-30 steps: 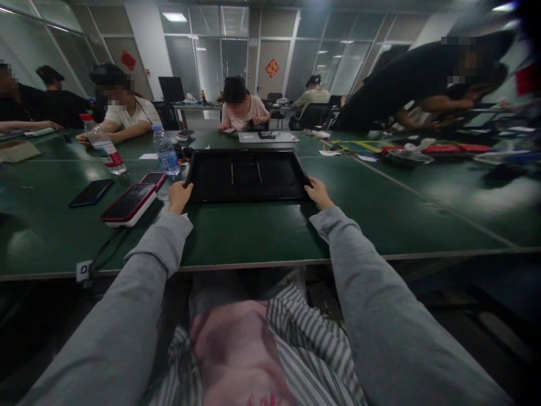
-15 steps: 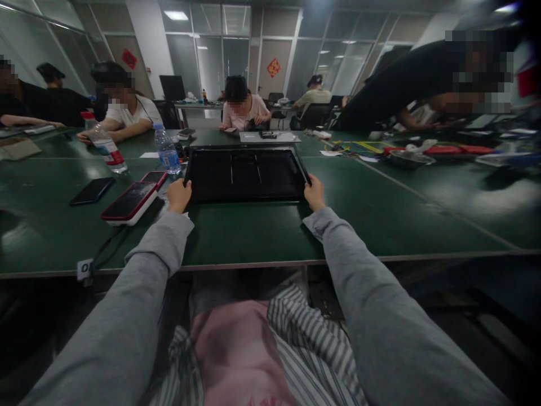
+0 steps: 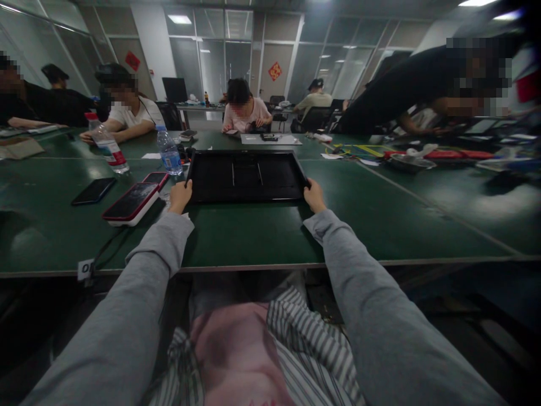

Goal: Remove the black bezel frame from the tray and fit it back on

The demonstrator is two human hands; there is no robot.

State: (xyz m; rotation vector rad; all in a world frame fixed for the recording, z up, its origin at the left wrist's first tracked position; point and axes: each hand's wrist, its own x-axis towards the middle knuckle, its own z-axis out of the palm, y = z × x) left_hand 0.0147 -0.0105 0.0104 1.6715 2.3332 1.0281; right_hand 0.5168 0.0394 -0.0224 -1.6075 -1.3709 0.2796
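Observation:
A wide black rectangular tray-like frame (image 3: 211, 177) is held at both short sides over the green table. Two thin pale lines or bars show in its middle. My left hand (image 3: 181, 196) is closed round its left edge, and my right hand (image 3: 314, 195) grips the right edge. Close to my left hand lie a red-rimmed white device with a dark screen (image 3: 132, 201) and a clear bottle with a blue cap (image 3: 169, 153).
The green table (image 3: 380, 225) bears a red-capped bottle (image 3: 110, 149), a dark phone (image 3: 93, 190), a metal bowl (image 3: 409, 162) and a white board (image 3: 270, 139). People sit beyond it; one person leans in at the right.
The black frame's far edge sits slightly lower in view and its tilt looks a little different. Both hands keep their hold. The whole view has shifted slightly.

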